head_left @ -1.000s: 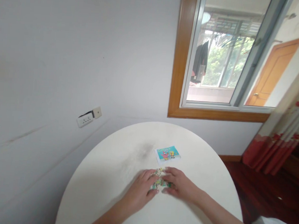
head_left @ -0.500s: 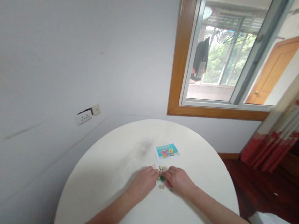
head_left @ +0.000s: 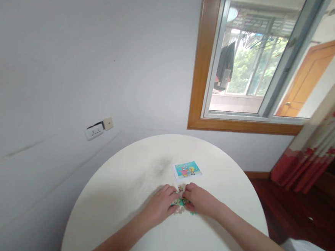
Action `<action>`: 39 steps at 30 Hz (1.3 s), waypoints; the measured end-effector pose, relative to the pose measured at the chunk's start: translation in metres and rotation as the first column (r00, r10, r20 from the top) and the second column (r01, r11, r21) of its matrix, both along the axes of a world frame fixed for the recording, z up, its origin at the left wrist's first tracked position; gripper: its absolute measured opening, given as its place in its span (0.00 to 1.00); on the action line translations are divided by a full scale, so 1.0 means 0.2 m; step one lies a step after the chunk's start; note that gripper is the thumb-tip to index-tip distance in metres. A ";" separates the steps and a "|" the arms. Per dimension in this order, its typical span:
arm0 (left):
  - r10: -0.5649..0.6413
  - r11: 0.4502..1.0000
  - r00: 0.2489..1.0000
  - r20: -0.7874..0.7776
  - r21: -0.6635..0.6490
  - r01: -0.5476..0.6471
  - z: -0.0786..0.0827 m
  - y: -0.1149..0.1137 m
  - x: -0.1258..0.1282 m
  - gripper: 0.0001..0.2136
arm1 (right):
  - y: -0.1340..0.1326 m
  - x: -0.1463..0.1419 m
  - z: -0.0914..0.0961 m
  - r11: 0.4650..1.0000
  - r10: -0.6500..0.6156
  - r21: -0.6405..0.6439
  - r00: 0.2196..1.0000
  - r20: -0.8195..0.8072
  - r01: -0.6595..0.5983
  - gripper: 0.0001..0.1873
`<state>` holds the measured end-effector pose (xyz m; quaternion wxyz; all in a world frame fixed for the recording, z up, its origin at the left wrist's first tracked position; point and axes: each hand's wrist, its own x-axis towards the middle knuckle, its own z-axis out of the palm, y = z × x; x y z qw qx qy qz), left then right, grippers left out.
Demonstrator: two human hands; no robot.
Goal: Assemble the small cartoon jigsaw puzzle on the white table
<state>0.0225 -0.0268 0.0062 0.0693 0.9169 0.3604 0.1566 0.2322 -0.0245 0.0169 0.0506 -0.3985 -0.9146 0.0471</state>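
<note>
Small jigsaw puzzle pieces, some green and some pale, lie in a little heap on the white table between my hands. My left hand is curled round the left side of the heap, thumb and fingers on the pieces. From the right, my right hand pinches at the heap with bunched fingers, which partly hide what they hold. A colourful piece shows between the hands at the far side. Near the right hand's heel lies a green piece. Beyond the hands lies a cartoon picture card with a blue background.
The round white table stands close to the wall, with a dark smudge on its top. A wall socket is at the left. Up right is a wood-framed window, beside a red and cream curtain.
My left hand's thumb and fingers have spread round the pieces. The right hand has shifted slightly left and up. More green shows between the hands, and a green piece shows below the right hand.
</note>
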 end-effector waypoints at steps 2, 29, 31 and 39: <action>0.009 1.000 0.999 -0.031 0.014 -0.009 0.00 0.00 0.01 0.06 | 0.01 -0.02 0.01 0.999 0.030 0.043 0.996 0.087 -0.034 0.11; 0.097 0.994 0.991 0.096 -0.058 -0.092 -0.05 0.05 0.01 0.15 | 0.05 0.01 -0.03 0.996 0.091 -0.010 0.989 -0.119 -0.093 0.08; 0.124 0.991 0.978 0.168 -0.077 -0.113 -0.07 0.06 -0.01 0.14 | 0.05 0.01 -0.02 0.996 0.082 -0.012 0.984 -0.158 -0.085 0.09; 0.002 0.997 0.980 0.199 -0.080 0.015 -0.05 0.04 -0.01 0.18 | 0.00 0.05 -0.01 0.990 0.005 -0.132 0.944 -0.329 -0.051 0.19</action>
